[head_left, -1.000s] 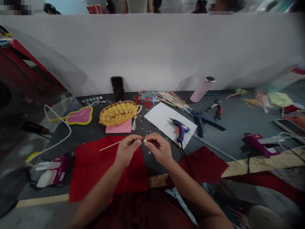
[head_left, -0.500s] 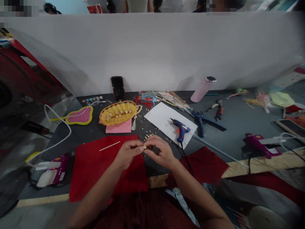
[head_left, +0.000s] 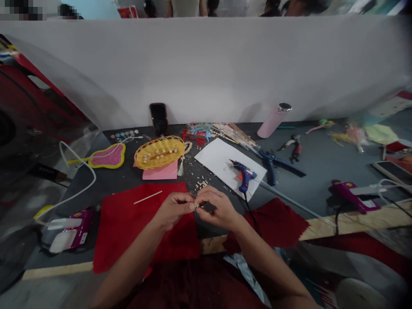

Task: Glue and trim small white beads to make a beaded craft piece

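My left hand and my right hand meet over the right edge of a red cloth. Pinched between thumb and fingers of the left is a small pale bead-like piece, its exact kind too small to make out. The right fingertips close on the same piece from the other side. Just beyond them lies a scatter of tiny pale bits on the dark table. A thin pale stick rests on the red cloth, left of my hands.
A yellow wicker basket holds several small pale pieces. A blue glue gun lies on white paper, its cord running toward me. Blue cutters, pliers, a pink tumbler and a phone stand or lie farther back.
My right hand's fingers have shifted and curled in closer on the small piece, and both hands sit slightly lower. More of the scattered bits shows behind them.
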The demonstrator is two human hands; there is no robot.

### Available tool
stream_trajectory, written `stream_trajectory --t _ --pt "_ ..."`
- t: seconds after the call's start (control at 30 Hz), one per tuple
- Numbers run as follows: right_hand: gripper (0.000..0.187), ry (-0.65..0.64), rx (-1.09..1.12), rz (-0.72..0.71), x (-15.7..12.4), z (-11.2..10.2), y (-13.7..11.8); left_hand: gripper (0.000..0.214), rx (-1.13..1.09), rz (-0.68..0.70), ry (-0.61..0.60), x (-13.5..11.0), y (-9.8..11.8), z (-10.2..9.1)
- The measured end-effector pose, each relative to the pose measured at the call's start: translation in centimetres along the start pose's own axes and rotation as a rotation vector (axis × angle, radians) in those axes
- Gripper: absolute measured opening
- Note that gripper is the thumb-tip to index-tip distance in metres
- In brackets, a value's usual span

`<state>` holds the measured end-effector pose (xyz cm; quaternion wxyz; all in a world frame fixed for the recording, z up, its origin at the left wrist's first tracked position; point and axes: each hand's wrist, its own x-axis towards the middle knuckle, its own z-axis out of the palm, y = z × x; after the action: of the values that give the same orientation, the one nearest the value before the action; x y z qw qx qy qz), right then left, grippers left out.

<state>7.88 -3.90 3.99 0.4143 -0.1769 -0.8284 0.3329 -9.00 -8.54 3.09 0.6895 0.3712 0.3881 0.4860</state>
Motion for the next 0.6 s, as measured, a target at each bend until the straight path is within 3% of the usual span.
stream_trajectory --t 0.13,0.33,0.6 --pt "0.026 0.015 -0.017 0.025 0.0 -0.1 0.3 0.010 0.124 0.116 0.089 -0.1 0.7 0.2" --pt "0.024 0.064 0.018 0.122 -0.1 0.0 0.5 0.012 0.573 0.289 0.132 -0.3 2.3 0.0" --pt "0.011 0.129 0.026 0.125 -0.2 0.5 0.7 0.012 0.567 0.267 0.170 -0.1 1.2 -0.2"
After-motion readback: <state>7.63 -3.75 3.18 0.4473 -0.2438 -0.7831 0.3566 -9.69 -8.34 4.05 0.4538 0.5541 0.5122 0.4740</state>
